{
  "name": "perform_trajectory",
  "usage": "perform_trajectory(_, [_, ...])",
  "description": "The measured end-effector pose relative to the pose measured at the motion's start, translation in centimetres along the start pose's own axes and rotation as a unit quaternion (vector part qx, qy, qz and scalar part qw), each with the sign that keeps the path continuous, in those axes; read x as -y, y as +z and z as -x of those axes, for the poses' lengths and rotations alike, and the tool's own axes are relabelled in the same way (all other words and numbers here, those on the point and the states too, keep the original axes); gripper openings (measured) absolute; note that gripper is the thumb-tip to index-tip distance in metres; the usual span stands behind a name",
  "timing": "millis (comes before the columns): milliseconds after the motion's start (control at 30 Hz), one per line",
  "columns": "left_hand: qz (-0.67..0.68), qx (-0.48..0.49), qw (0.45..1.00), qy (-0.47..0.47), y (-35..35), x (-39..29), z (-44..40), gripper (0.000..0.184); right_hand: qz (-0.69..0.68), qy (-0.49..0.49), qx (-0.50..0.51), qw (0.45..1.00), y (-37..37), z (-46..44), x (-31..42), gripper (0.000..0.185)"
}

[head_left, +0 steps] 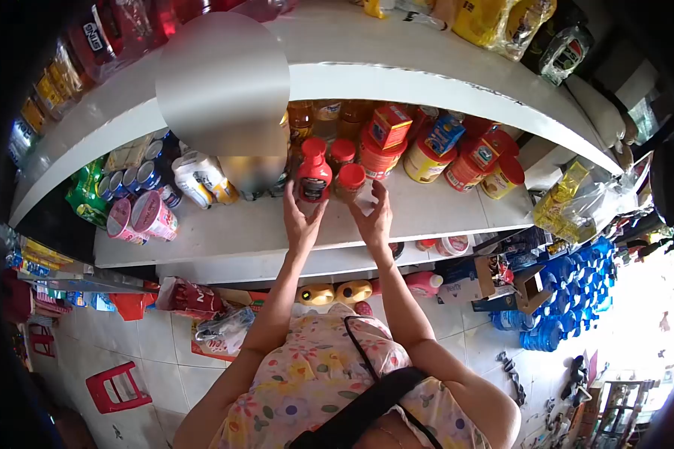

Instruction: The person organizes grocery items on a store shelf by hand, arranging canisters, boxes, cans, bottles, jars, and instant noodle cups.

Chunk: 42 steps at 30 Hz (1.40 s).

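On the white shelf (442, 213), a red bottle (314, 176) with a dark label stands upright. My left hand (303, 218) is at its front and left side, thumb and fingers apart around its lower part; whether it bears the bottle's weight cannot be told. My right hand (373, 215) is open just right of a small jar with a red lid (350, 178), its fingers spread near the jar's base. Another red-lidded jar (342, 151) stands behind. A larger red-labelled tub (380, 159) is to the right, with a red box (390, 126) on top.
Yellow-labelled tubs (428, 159) line the shelf on the right. Pink cups (154, 214) and cans (148, 174) stand on the left. The upper shelf edge (397, 81) curves above my hands. Below are a red stool (118, 387) and blue water bottles (543, 335).
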<state>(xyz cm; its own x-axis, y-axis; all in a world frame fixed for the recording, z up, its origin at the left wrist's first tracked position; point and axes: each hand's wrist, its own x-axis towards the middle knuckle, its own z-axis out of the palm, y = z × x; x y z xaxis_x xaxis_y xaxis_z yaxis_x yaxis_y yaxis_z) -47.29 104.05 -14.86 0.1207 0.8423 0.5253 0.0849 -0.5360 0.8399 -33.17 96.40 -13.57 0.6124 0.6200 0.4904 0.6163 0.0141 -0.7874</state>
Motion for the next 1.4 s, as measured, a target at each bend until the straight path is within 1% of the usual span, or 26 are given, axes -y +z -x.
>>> perform_trajectory(33, [-0.002, 0.003, 1.000, 0.002, 0.8, -0.3, -0.4, 0.078, 0.018, -0.006, 0.000, 1.000, 0.1, -0.6, 0.4, 0.067])
perform_trajectory(100, [0.007, -0.027, 0.999, -0.035, 2.1, -0.8, -0.8, 0.081, 0.015, -0.014, 0.022, 1.000, 0.7, -1.7, -0.1, 0.070])
perform_trajectory(133, [-0.052, -0.034, 0.997, -0.054, 2.5, -0.7, -0.7, 0.081, 0.012, -0.008, 0.024, 1.000, 1.3, -2.1, -0.5, 0.070])
perform_trajectory(167, [-0.058, -0.032, 0.996, -0.059, 2.8, -0.7, -0.7, 0.081, 0.003, -0.009, 0.045, 0.999, 1.9, -2.4, -0.9, 0.073])
perform_trajectory(233, [-0.181, -0.053, 0.981, -0.049, 3.2, -0.4, -0.7, 0.079, -0.010, -0.002, 0.076, 0.997, 2.1, -2.8, -1.7, 0.076])
perform_trajectory(300, [-0.199, -0.075, 0.976, -0.052, 3.1, 1.3, -0.6, 0.074, -0.022, 0.023, 0.111, 0.993, 1.1, -3.3, -1.3, 0.075])
perform_trajectory(333, [-0.190, -0.057, 0.978, -0.064, 2.8, 1.4, -0.7, 0.074, 0.008, -0.022, 0.084, 0.996, 0.4, -3.4, -1.6, 0.067])
perform_trajectory(367, [-0.180, -0.041, 0.980, -0.076, 2.7, 1.1, -0.9, 0.074, 0.004, -0.019, 0.093, 0.995, -0.7, -3.4, -1.6, 0.067])
perform_trajectory(433, [-0.169, -0.059, 0.980, -0.091, 2.8, 0.3, -1.3, 0.070, -0.033, 0.017, 0.109, 0.993, -3.4, -3.7, -2.1, 0.065])
perform_trajectory(467, [-0.155, -0.055, 0.983, -0.085, 2.8, 0.1, -1.3, 0.069, -0.015, -0.002, 0.081, 0.997, -4.6, -3.8, -2.7, 0.062])
perform_trajectory(500, [-0.142, -0.051, 0.985, -0.082, 2.7, -0.1, -1.1, 0.068, 0.024, -0.021, 0.075, 0.997, -6.4, -4.1, -3.3, 0.063])
perform_trajectory(600, [-0.161, -0.066, 0.980, -0.101, 2.7, 0.1, -1.1, 0.066, 0.000, -0.022, 0.067, 0.998, -10.7, -5.0, -6.7, 0.061])
perform_trajectory(633, [-0.148, -0.060, 0.983, -0.092, 2.6, 0.2, -1.0, 0.062, 0.027, -0.004, 0.068, 0.997, -12.0, -5.3, -7.7, 0.063])
perform_trajectory(733, [-0.159, -0.064, 0.982, -0.079, 2.5, 1.5, -0.8, 0.059, 0.029, 0.024, 0.043, 0.998, -15.4, -5.6, -8.6, 0.064])
perform_trajectory(800, [-0.150, -0.054, 0.985, -0.069, 2.3, 1.0, -1.1, 0.057, 0.030, 0.028, 0.023, 0.999, -16.4, -5.9, -9.6, 0.065])
perform_trajectory(900, [-0.143, -0.029, 0.987, -0.064, 2.2, 0.0, -1.0, 0.058, 0.048, 0.022, 0.029, 0.998, -16.8, -6.1, -10.3, 0.065])
perform_trajectory(933, [-0.139, -0.005, 0.987, -0.078, 2.2, -0.5, -1.0, 0.059, 0.038, 0.046, 0.044, 0.997, -16.9, -6.1, -10.3, 0.065])
perform_trajectory(1033, [-0.138, 0.007, 0.987, -0.083, 2.6, -1.9, -1.0, 0.061, 0.048, 0.041, 0.053, 0.997, -16.3, -6.1, -9.8, 0.066])
perform_trajectory(1100, [-0.131, 0.003, 0.988, -0.086, 2.5, -1.3, -1.0, 0.062, 0.008, 0.055, 0.064, 0.996, -16.1, -6.1, -10.2, 0.065])
perform_trajectory(1167, [-0.122, 0.001, 0.988, -0.091, 2.4, -1.6, -0.8, 0.062, -0.012, -0.028, 0.036, 0.999, -16.7, -6.0, -9.4, 0.061])
perform_trajectory(1233, [-0.149, -0.001, 0.986, -0.078, 2.5, -1.9, -0.8, 0.062, -0.012, -0.016, 0.064, 0.998, -19.2, -5.6, -7.5, 0.050])
perform_trajectory(1267, [-0.151, -0.004, 0.985, -0.081, 2.4, -1.7, -0.7, 0.062, -0.013, 0.003, 0.074, 0.997, -20.6, -5.3, -7.1, 0.032])
perform_trajectory(1300, [-0.132, 0.008, 0.986, -0.098, 2.3, -1.3, -0.8, 0.063, -0.052, 0.008, 0.067, 0.996, -22.1, -4.6, -6.8, 0.017])
perform_trajectory(1333, [-0.113, 0.018, 0.987, -0.114, 2.2, -1.0, -0.7, 0.063, -0.059, 0.033, 0.052, 0.996, -23.0, -3.8, -7.6, 0.012])
perform_trajectory(1367, [-0.113, 0.013, 0.987, -0.117, 2.2, -1.0, -0.6, 0.063, -0.015, 0.054, 0.053, 0.997, -24.0, -3.0, -7.5, 0.016])
perform_trajectory(1400, [-0.112, 0.015, 0.987, -0.114, 2.2, -1.0, -0.6, 0.063, -0.024, 0.054, 0.072, 0.996, -24.3, -2.1, -9.1, 0.018])
